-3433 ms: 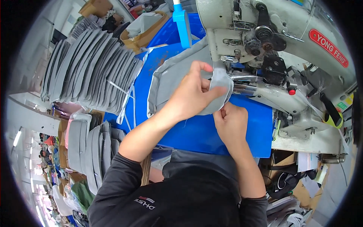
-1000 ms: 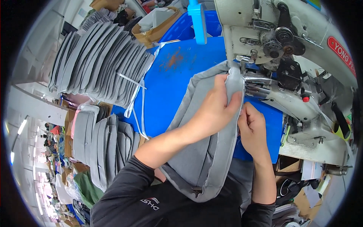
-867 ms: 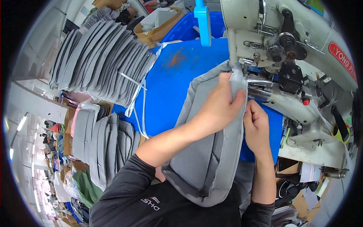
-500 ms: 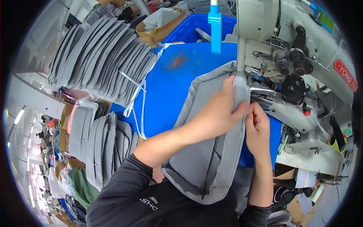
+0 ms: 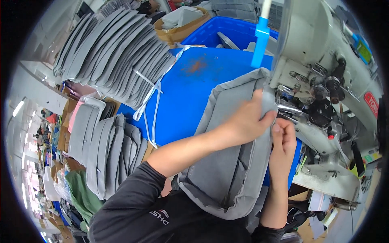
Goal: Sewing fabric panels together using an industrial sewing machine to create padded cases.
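**Both hands hold a grey fabric piece at the sewing machine**

Head view: the left hand [image 5: 248, 120] lies on top of the grey padded fabric piece [image 5: 227, 170], its fingers curled over the piece's right edge, its grip clenched on the cloth right beside the machine's metal parts. The right hand [image 5: 283, 141] comes up from below on the other side of the same edge, its grip pinching the fabric between thumb and fingers, just beneath the left fingertips. The fabric piece is a long shell with a raised, bound rim; it runs from the person's chest in the dark long-sleeved top [image 5: 162, 214] up over the blue tabletop [image 5: 190, 97] to the white industrial sewing machine [image 5: 320, 77], where its upper end touches the machine's head.

On the tabletop's far left sits a tall fanned stack of grey panels [image 5: 109, 52], with a loose pale grey strap [image 5: 150, 105] trailing from it across the blue surface. A second, lower pile of grey panels [image 5: 105, 150] stands left of the person's left forearm. Behind the tabletop is a blue plastic bin [image 5: 219, 34], and a light blue upright post [image 5: 261, 34] rises beside the machine
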The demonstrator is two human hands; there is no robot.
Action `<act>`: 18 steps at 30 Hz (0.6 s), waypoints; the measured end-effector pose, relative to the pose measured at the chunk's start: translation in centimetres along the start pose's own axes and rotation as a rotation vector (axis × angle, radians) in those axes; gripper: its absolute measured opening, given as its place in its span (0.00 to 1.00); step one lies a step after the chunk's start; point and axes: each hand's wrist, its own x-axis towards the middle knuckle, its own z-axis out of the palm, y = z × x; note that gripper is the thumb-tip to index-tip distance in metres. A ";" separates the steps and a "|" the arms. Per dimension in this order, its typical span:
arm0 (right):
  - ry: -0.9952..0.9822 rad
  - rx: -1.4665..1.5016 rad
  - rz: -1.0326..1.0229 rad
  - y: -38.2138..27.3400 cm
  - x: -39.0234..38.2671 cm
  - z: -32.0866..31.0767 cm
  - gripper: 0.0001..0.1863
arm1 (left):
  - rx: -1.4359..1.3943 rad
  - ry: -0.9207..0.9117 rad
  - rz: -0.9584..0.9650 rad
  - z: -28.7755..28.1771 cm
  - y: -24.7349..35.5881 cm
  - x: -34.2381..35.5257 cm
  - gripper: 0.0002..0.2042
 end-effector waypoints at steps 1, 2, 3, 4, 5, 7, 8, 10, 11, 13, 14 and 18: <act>-0.007 -0.004 -0.005 -0.1 -0.2 -0.4 0.03 | -0.058 -0.010 0.035 0.2 0.0 -0.6 0.25; -0.083 -0.058 0.031 -0.1 -0.5 -1.1 0.04 | -0.114 -0.020 0.067 0.4 0.0 -1.3 0.26; -0.156 -0.113 0.068 -0.1 -0.5 -1.4 0.06 | -0.116 -0.015 0.068 0.6 -0.4 -2.1 0.26; -0.170 -0.038 0.099 0.0 -0.4 -1.3 0.07 | -0.166 0.016 0.171 0.8 -1.1 -3.0 0.27; -0.166 -0.042 0.095 -0.1 -0.5 -1.0 0.07 | -0.216 0.040 0.277 0.7 -1.4 -3.4 0.28; -0.115 0.323 0.298 -0.1 -1.0 -0.4 0.07 | -0.357 -0.043 0.086 -0.3 0.2 -3.9 0.28; -0.085 0.406 0.325 -0.1 -1.1 0.0 0.08 | -0.481 -0.114 -0.114 -0.5 0.9 -4.1 0.27; -0.100 0.458 0.321 -0.6 -1.0 0.4 0.09 | -0.521 -0.112 -0.139 -0.5 1.0 -3.7 0.26; -0.121 0.512 0.312 -0.7 -0.8 0.5 0.10 | -0.557 -0.105 -0.159 -0.6 1.0 -3.4 0.25; -0.097 0.503 0.295 -0.6 -0.2 0.9 0.12 | -0.605 -0.117 -0.153 -0.7 0.4 -2.8 0.23; -0.088 0.476 0.287 -0.8 0.0 1.0 0.12 | -0.626 -0.122 -0.155 -0.7 0.1 -2.4 0.22; -0.049 0.382 0.281 -0.3 0.7 0.7 0.11 | -0.643 -0.102 -0.140 -0.3 -0.3 -1.1 0.19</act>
